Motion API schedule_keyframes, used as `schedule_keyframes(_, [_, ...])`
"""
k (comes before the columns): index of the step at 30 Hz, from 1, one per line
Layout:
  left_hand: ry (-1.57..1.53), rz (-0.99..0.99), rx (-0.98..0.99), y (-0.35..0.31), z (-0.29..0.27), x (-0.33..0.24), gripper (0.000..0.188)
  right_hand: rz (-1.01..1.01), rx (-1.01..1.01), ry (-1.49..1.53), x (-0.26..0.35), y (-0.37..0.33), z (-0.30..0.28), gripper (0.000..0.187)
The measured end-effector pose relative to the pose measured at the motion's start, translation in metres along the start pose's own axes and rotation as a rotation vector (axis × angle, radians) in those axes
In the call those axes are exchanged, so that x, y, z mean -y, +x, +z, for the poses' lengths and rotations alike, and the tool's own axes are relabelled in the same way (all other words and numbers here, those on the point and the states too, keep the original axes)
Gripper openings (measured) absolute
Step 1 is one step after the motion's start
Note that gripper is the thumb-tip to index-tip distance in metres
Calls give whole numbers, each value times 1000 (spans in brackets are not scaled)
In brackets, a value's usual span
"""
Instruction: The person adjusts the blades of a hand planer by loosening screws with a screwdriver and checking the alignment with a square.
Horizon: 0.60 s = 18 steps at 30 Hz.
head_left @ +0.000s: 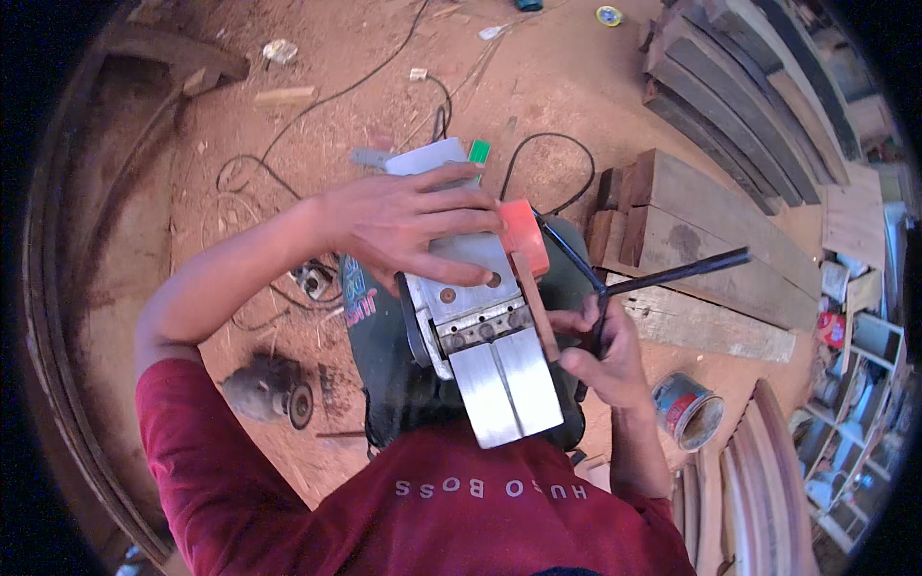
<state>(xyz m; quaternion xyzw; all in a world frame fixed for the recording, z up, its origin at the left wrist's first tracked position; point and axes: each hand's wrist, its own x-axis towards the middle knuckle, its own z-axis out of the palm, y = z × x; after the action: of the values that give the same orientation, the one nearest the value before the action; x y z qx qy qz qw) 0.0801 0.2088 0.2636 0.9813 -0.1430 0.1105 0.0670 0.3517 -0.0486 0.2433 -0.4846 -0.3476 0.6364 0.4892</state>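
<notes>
An electric planer (pixel 471 252) lies upside down across my lap, its metal sole and cutter block facing up. My left hand (pixel 408 223) spans the sole, fingers across it to the orange part (pixel 524 237) on the right side and thumb beside a round screw hole. In my right hand (pixel 611 360) is one leg of a black Y-shaped socket wrench (pixel 663 276), fingers closed round it; its other two arms point away. The wrench's lower end is partly hidden by the hand. A thin brown strip (pixel 534 305) runs along the planer's right side, next to my right fingertips.
Stacked timber beams (pixel 711 230) and curved boards (pixel 759 106) lie to the right. A paint tin (pixel 688 411) stands near my right elbow. An angle grinder (pixel 269 392) rests on the floor at left. Black cable (pixel 355 86) trails over the shavings. Crowded shelves (pixel 855 413) line the far right.
</notes>
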Motion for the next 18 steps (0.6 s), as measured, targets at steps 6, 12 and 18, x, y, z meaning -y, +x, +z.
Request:
schedule_keyframes(6, [45,-127,113,-12,24,-6,128,8,-15,-154,-24,5,6,61])
schedule_keyframes(12, [19,-737,44,-51,19,-30,106,-115,-165,-212,-41,36,-10,42])
schedule_keyframes(18, [-220,-1066,-504,-68,43,-151,71,-98,-529,-42,-8,87,-49,34])
